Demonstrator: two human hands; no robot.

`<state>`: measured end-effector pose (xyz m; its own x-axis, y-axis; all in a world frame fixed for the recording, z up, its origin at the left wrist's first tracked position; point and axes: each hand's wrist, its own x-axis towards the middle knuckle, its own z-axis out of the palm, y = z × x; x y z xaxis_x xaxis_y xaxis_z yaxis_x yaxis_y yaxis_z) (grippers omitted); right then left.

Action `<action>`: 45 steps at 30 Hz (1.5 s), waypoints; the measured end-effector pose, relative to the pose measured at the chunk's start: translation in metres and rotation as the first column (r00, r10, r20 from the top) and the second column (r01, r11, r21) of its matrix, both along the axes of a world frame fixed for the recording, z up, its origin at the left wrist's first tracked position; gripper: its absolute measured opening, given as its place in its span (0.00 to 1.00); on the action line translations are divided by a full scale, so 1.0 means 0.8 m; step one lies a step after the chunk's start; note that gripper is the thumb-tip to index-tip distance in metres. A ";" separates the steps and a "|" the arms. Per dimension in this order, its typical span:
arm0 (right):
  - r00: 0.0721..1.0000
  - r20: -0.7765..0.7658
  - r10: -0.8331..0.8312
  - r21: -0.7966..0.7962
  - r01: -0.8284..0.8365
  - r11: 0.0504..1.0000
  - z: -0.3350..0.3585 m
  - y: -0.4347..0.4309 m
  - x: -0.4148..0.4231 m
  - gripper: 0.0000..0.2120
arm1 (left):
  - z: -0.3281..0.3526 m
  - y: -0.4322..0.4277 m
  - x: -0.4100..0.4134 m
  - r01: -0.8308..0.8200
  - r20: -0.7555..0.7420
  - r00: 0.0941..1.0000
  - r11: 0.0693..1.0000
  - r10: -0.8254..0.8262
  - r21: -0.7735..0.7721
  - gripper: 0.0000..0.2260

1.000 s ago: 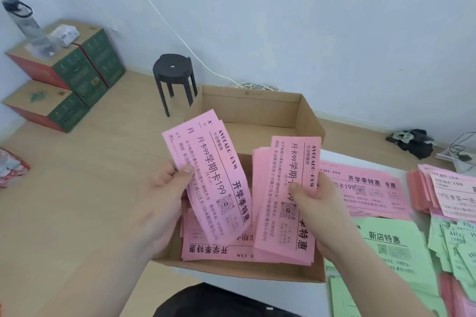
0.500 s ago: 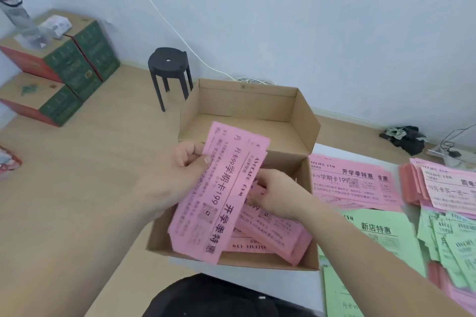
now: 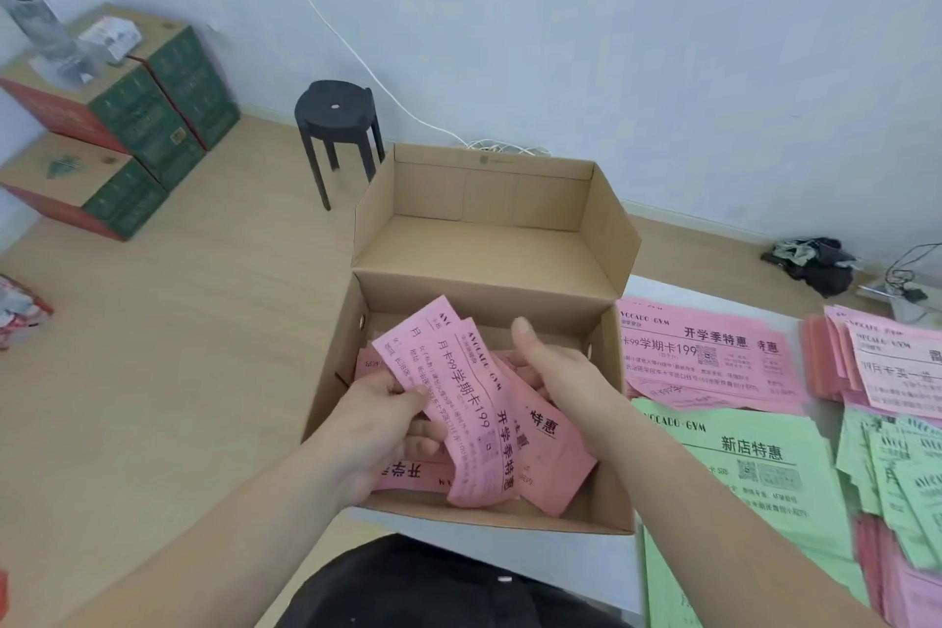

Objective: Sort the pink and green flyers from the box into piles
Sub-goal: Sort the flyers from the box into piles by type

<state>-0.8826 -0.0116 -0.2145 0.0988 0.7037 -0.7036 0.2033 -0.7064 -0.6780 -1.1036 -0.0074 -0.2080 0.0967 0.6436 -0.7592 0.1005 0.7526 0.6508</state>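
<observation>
While the left hand (image 3: 372, 433) grips fanned pink flyers (image 3: 464, 393) inside the cardboard box (image 3: 489, 296) at frame centre, the right hand (image 3: 566, 372) reaches among them, its grasp impossible to tell.

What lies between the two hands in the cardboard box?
The head view shows pink flyers there: the left hand grips some, others reach the right hand.

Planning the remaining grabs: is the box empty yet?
Not empty: pink flyers lie in the box, and the left hand holds more.
</observation>
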 end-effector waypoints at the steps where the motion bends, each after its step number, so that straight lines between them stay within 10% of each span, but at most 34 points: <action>1: 0.999 0.013 0.046 0.039 -0.046 0.998 0.001 -0.001 -0.001 0.38 | 0.001 -0.002 0.005 -0.033 0.044 0.998 0.999 0.034 -0.017 0.08; 7: 0.943 0.219 0.250 0.112 -0.279 0.954 0.003 -0.004 -0.008 0.16 | 0.006 -0.011 0.009 0.044 0.137 0.990 0.992 -0.028 -0.117 0.10; 12: 0.834 0.440 0.334 0.113 -0.420 0.900 0.020 0.002 -0.011 0.11 | 0.050 0.003 -0.026 0.595 -0.436 0.741 0.800 -0.510 0.076 0.12; 18: 0.493 0.742 0.454 0.134 -0.773 0.620 0.052 -0.008 -0.026 0.10 | 0.090 0.020 -0.048 0.552 -0.671 0.738 0.512 0.067 0.658 0.12; 21: 0.443 0.771 0.458 0.132 -0.814 0.566 0.048 -0.015 -0.028 0.12 | 0.082 0.025 -0.052 0.801 -0.756 0.560 0.457 -0.338 0.388 0.26; 24: 0.365 0.811 0.457 0.061 -0.830 0.554 0.035 -0.022 -0.020 0.17 | 0.046 0.015 -0.044 0.930 -0.792 0.338 0.309 -0.509 0.198 0.21; 27: 0.337 0.847 0.411 0.062 -0.831 0.552 0.025 -0.029 -0.011 0.24 | 0.030 0.015 -0.042 0.912 -0.790 0.378 0.341 -0.483 0.228 0.05; 35: 0.434 0.874 0.220 0.260 -0.799 0.542 0.009 -0.048 0.000 0.17 | 0.019 0.020 -0.042 0.811 -0.714 0.529 0.522 -0.458 0.266 0.19; 41: 0.507 0.829 0.236 0.276 -0.739 0.615 0.022 -0.053 0.002 0.18 | 0.013 0.018 -0.041 0.720 -0.594 0.638 0.653 -0.490 0.235 0.03; 45: 0.490 0.801 0.345 0.165 -0.734 0.659 0.027 -0.035 -0.001 0.15 | 0.006 0.006 -0.030 0.725 -0.588 0.646 0.633 -0.487 0.271 0.11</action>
<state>-0.8836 -0.0396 -0.1931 -0.1369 0.9681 -0.2097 0.9371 0.0580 -0.3441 -1.1279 -0.0029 -0.2034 0.3462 0.8174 -0.4605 0.7668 0.0363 0.6409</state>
